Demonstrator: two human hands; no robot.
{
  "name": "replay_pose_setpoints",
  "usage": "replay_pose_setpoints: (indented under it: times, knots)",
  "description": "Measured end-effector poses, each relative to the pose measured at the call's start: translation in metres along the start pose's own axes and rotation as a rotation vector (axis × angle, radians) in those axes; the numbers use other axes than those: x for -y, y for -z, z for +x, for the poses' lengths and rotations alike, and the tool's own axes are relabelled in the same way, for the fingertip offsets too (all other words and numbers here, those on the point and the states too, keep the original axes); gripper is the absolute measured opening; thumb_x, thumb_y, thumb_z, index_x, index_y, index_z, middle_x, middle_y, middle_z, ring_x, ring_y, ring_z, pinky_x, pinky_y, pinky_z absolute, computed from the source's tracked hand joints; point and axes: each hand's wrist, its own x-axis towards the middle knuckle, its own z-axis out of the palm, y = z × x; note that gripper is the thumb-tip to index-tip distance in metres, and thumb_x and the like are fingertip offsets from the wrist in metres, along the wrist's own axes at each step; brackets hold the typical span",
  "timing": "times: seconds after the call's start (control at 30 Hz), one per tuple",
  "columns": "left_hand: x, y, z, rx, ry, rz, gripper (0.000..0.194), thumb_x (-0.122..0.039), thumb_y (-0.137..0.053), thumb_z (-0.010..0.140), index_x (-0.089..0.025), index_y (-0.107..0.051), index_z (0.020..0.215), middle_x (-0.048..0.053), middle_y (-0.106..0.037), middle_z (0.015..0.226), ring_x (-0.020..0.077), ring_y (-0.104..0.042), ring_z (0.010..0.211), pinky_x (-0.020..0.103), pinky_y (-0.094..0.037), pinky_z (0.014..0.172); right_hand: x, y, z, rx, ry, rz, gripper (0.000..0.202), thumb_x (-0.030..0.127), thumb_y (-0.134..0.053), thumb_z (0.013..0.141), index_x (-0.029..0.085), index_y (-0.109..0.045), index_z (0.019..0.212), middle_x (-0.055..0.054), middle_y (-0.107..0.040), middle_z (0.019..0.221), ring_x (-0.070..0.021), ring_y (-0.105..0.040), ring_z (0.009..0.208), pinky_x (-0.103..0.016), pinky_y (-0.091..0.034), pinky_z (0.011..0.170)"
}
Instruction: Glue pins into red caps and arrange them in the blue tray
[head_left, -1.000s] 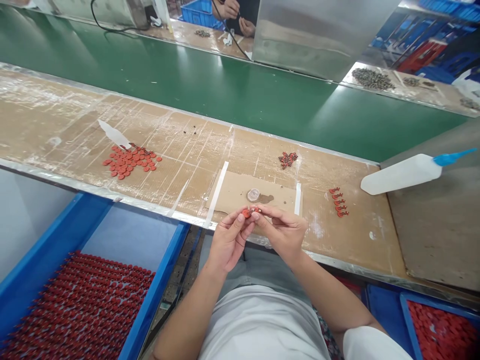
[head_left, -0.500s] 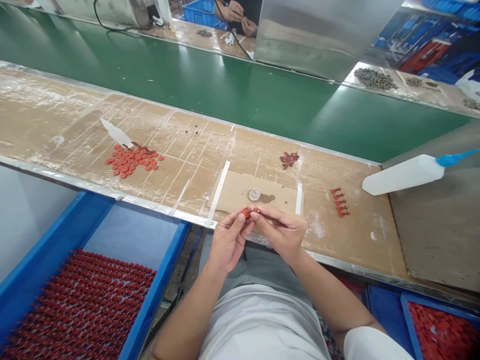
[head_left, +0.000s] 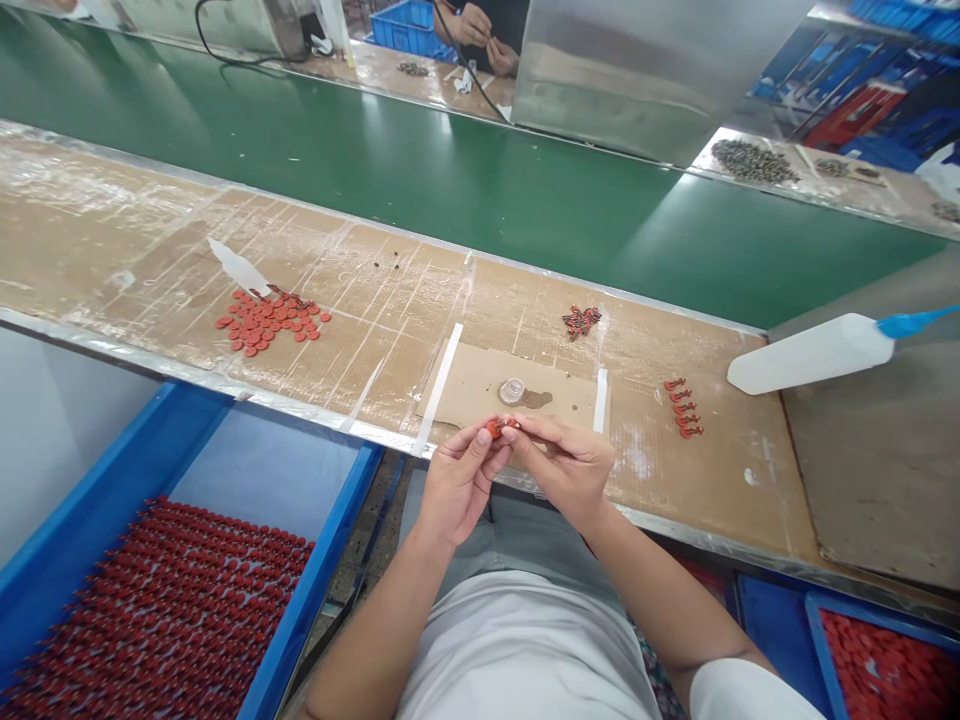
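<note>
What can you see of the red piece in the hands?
The red piece is small, with a rounded part at the left hand and more red toward the right hand. Both hands pinch it close to the front edge of the bench, covering much of it. Its material and finer parts cannot be made out.

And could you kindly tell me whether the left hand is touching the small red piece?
Touching. The head view shows the left hand pinching the small red piece, whose rounded end peeks out.
</note>
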Motion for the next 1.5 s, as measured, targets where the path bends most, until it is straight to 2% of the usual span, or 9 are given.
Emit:
replay_pose_setpoints:
  times: [0.53, 1.23, 1.5]
  knots:
    - [0.0002, -0.0007, -0.0009, 0.005, -0.006, -0.019, 0.018, -0.018, -0.069, 0.078, -0.015, -0.072, 0.095, 0.005, -0.075, 0.095, 0.0097, -0.069, 0.085, 0.016, -0.055, 0.079, -0.0029, -0.0006, -0.0009, 0.015, 0.084, -0.039, 0.039, 0.005, -0.073, 0.07, 0.031, -0.072, 0.099, -0.001, -0.074, 0.094, -0.0199, -0.071, 0.083, -0.034, -0.061, 0.077]
    - [0.0025, 0.0018, -0.0006, -0.005, -0.032, 0.032, 0.018, -0.019, -0.071, 0.075, -0.016, -0.073, 0.093, 0.006, -0.075, 0.097, 0.0111, -0.07, 0.086, 0.017, -0.055, 0.08, -0.0038, 0.0001, -0.0031, 0.021, 0.084, -0.082, 0.033, 0.009, -0.072, 0.072, 0.029, -0.072, 0.099, -0.002, -0.075, 0.093, -0.0191, -0.071, 0.083, -0.033, -0.061, 0.075]
    - [0.003, 0.0046, 0.0009, -0.008, -0.057, 0.094, 0.019, -0.018, -0.071, 0.075, -0.016, -0.074, 0.094, 0.006, -0.075, 0.095, 0.0113, -0.069, 0.086, 0.018, -0.055, 0.081, -0.006, 0.002, -0.0018, 0.027, 0.143, -0.13, 0.035, 0.008, -0.074, 0.07, 0.029, -0.072, 0.098, -0.001, -0.075, 0.092, -0.0189, -0.072, 0.082, -0.032, -0.061, 0.076]
